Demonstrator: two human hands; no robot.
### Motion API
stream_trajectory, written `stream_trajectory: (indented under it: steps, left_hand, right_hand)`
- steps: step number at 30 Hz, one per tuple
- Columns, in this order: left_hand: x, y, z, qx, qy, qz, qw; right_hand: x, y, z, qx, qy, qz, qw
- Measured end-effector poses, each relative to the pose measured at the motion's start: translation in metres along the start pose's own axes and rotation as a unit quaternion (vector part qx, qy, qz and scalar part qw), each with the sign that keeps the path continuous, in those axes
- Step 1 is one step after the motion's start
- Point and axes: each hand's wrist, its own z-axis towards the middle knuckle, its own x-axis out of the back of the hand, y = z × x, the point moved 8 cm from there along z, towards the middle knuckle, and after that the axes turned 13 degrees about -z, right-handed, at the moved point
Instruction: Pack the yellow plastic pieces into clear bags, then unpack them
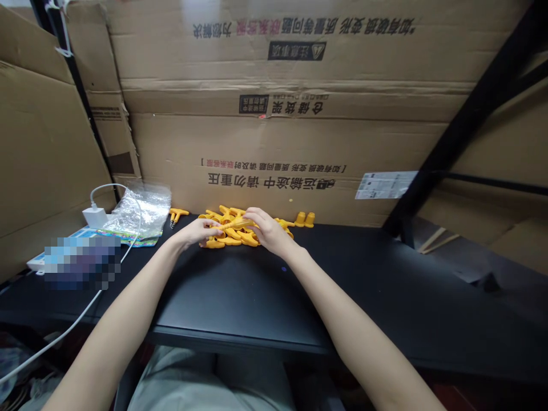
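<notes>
My left hand point(200, 232) is closed, its fingertips pinching one end of a yellow plastic piece point(233, 224). The other end is in the curled fingers of my right hand point(268, 229). Both hands hold this piece just above a heap of similar yellow plastic parts point(231, 240), several of them with T-shaped or winged ends. My fingers cover part of the held piece, so its full shape is hidden. Left of the heap lie yellow T-shaped handles point(177, 213) with metal spirals. Two yellow cup-shaped parts point(305, 219) stand to the right.
The black table point(240, 297) is backed by a cardboard wall point(265, 137). At the left are a clear plastic bag point(139, 211), a white charger point(95, 216) with its white cable point(81, 317), and a blurred-out item point(81, 262). A black metal post point(462, 114) slants at the right.
</notes>
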Motion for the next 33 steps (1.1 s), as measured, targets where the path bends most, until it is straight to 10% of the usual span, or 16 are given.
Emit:
stream_trajectory:
  steps: [5,13,21,25,33]
  left_hand:
    - [0.011,0.020,-0.002,-0.160,0.154,0.190,0.956]
    - [-0.018,0.021,-0.005,-0.281,0.123,0.283,0.909]
    - [0.025,0.012,-0.004,-0.160,0.248,0.306,0.905]
    - [0.046,0.009,-0.005,-0.164,0.306,0.215,0.913]
    - [0.067,-0.019,0.003,-0.139,0.331,-0.043,0.932]
  right_hand:
    - [-0.008,0.001,-0.003,-0.037,-0.041,-0.137,0.989]
    - [-0.042,0.003,-0.013,-0.040,-0.152,-0.171,0.973]
    - [0.004,0.074,-0.031,-0.177,0.054,-0.244,0.952]
    - [0.036,0.148,-0.087,-0.366,0.167,-0.217,0.889]
    - [0.032,0.213,-0.187,-0.642,0.145,-0.101,0.746]
